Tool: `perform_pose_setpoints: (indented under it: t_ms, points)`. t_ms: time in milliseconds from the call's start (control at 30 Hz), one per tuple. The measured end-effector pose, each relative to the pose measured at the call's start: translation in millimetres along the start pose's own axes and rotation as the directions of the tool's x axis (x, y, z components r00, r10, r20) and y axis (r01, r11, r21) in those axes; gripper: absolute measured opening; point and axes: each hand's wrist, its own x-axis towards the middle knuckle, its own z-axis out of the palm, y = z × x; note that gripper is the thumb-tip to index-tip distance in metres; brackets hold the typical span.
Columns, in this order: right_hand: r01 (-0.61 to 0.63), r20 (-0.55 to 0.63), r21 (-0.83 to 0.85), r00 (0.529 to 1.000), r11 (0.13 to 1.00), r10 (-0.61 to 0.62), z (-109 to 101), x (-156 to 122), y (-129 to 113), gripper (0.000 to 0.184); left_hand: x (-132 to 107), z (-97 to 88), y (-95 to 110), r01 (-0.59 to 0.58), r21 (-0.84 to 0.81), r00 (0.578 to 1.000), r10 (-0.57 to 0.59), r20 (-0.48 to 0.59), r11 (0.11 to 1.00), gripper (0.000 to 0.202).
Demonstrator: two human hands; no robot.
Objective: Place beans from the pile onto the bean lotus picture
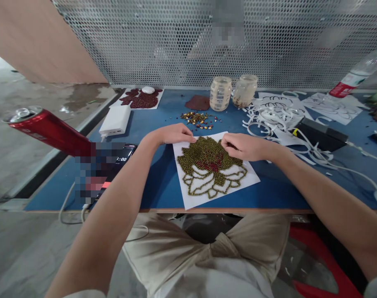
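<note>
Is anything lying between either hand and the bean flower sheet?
Nothing visible does. The left hand and right hand both rest at the top edge of the bean flower sheet; the loose beans lie beyond it.

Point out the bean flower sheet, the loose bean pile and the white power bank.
bean flower sheet point(191, 198), head view, bare lower-left corner
loose bean pile point(198, 119), head view, middle of pile
power bank point(115, 121), head view, top face

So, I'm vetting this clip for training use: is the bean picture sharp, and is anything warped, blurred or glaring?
Head view, centre: the bean picture, left hand and right hand are sharp under soft, even light. Head view, edges: the red can looks stretched by the wide lens. Head view: pixelated blocks hide part of the phone.
</note>
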Motion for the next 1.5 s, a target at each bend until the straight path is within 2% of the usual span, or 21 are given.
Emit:
perform_pose_setpoints:
  t_ms: [167,367,500,633,733,800,900,967,1033,1133,1233,1333,1400,1500]
  points:
    - [0.017,-0.063,-0.017,0.998,1.000,-0.018,-1.0,2.2,3.3,0.014,-0.5,-1.3,0.6,-0.034,0.005,0.999,0.034,0.025,0.999,0.040]
    - [0.086,-0.131,-0.017,0.987,0.996,-0.087,-3.9,3.7,1.1,0.014,-4.1,-1.6,0.5,-0.009,-0.062,1.000,0.010,0.027,0.998,0.040]
    - [0.063,-0.157,-0.007,0.985,0.998,-0.064,-5.3,4.2,6.3,0.011,-5.1,-2.8,0.5,-0.002,-0.065,0.999,0.006,0.050,0.998,0.041]
    - [-0.018,-0.253,-0.034,0.968,0.999,0.009,-6.7,4.2,14.5,0.007,-6.1,-2.3,1.3,0.025,-0.084,0.999,-0.021,0.043,0.996,0.040]
    - [-0.109,-0.350,-0.051,0.933,0.993,0.084,-5.5,7.5,21.7,0.007,-7.4,-0.2,2.4,0.088,-0.163,0.996,-0.090,-0.005,0.983,0.043]
    - [-0.194,-0.427,-0.050,0.891,0.980,0.154,-3.2,13.0,26.3,0.008,-8.2,0.8,3.6,0.129,-0.234,0.990,-0.137,-0.017,0.964,0.044]
    - [-0.285,-0.514,-0.004,0.823,0.959,0.242,1.6,24.9,31.4,0.015,-8.5,0.7,6.5,0.122,-0.221,0.992,-0.126,-0.002,0.968,0.036]
    - [-0.262,-0.574,0.034,0.785,0.964,0.233,4.9,32.4,33.1,0.025,-8.5,-0.1,8.6,0.100,-0.164,0.995,-0.100,0.009,0.981,0.033]
    - [-0.202,-0.627,0.044,0.757,0.978,0.184,8.0,37.3,33.7,0.046,-8.7,-0.8,10.4,0.091,-0.136,0.996,-0.089,0.023,0.986,0.033]
    - [-0.168,-0.624,0.032,0.766,0.985,0.151,11.8,37.9,34.2,0.072,-9.8,-1.3,12.1,0.091,-0.137,0.995,-0.086,0.046,0.986,0.034]
    - [-0.225,-0.609,0.007,0.772,0.974,0.183,12.6,33.6,37.1,0.075,-10.4,-0.9,12.5,0.106,-0.148,0.993,-0.097,0.066,0.983,0.034]
    - [-0.320,-0.631,-0.046,0.744,0.946,0.221,4.7,29.8,46.2,0.074,-8.5,0.1,12.3,0.081,-0.106,0.996,-0.078,0.037,0.991,0.034]
    - [-0.404,-0.659,-0.099,0.712,0.909,0.244,-7.8,29.7,57.9,0.077,-6.6,0.9,12.7,0.065,-0.063,0.998,-0.066,-0.006,0.996,0.040]
    - [-0.558,-0.723,-0.147,0.624,0.816,0.296,-35.7,33.7,83.4,0.084,-4.9,1.8,13.9,0.088,-0.065,0.996,-0.090,-0.026,0.994,0.049]
